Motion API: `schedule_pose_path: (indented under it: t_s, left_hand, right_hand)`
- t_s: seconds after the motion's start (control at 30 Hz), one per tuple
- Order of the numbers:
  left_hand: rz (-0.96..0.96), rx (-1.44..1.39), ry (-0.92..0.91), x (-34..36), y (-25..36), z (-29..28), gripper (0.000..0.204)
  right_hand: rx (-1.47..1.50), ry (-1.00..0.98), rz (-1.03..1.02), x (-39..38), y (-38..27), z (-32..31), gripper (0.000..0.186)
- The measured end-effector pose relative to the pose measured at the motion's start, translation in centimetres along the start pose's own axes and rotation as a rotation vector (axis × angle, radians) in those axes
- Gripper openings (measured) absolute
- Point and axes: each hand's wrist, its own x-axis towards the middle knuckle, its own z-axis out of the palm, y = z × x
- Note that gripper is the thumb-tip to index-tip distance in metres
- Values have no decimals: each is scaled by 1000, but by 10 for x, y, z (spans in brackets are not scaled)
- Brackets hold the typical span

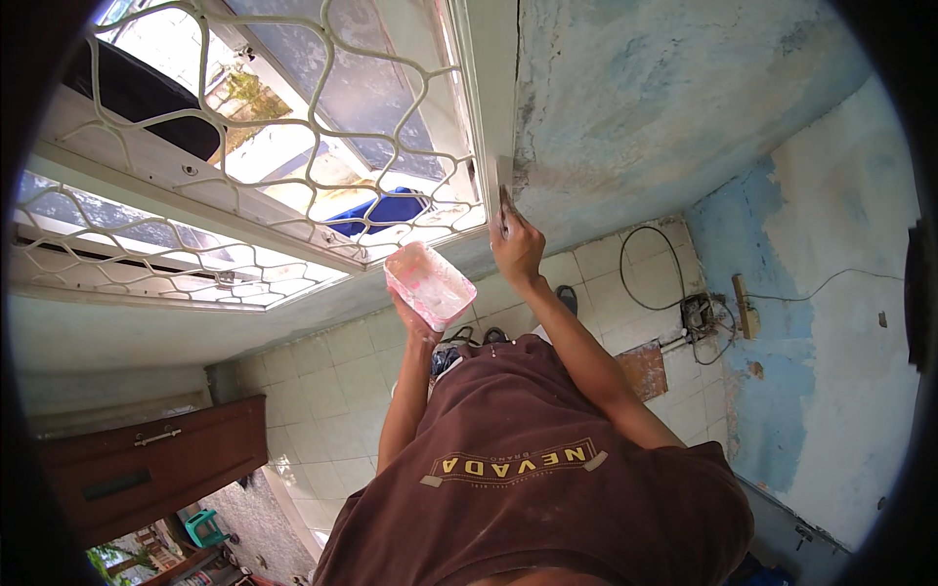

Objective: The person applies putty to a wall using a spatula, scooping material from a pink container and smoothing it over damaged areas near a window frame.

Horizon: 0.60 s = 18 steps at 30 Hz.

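Below window: tub (430, 283), contents unclear.

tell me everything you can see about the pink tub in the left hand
The pink tub is a small rectangular container, seemingly of thin translucent plastic, with rounded corners and no lid. Its inside is smeared with whitish paste or paint. It is tilted, its open side facing the camera. The left hand cradles it from beneath, fingers against its lower edge. It sits below the window grille, left of the right hand, and nothing else touches it.
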Motion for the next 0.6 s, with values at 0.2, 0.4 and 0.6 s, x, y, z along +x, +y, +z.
schedule_pose_path:
  t_s: [0.2,0.4,0.6]
  left_hand:
    - [25,49,2,-4,2,3,83]
    - [-26,-32,-15,-3,1,-7,80]
    - [-34,-5,16,-3,1,-1,84]
  right_hand:
    - [4,119,25,7,10,-16,20]
    - [13,21,-5,27,-16,-10,39]
    - [39,97,-48,28,-11,-29,42]
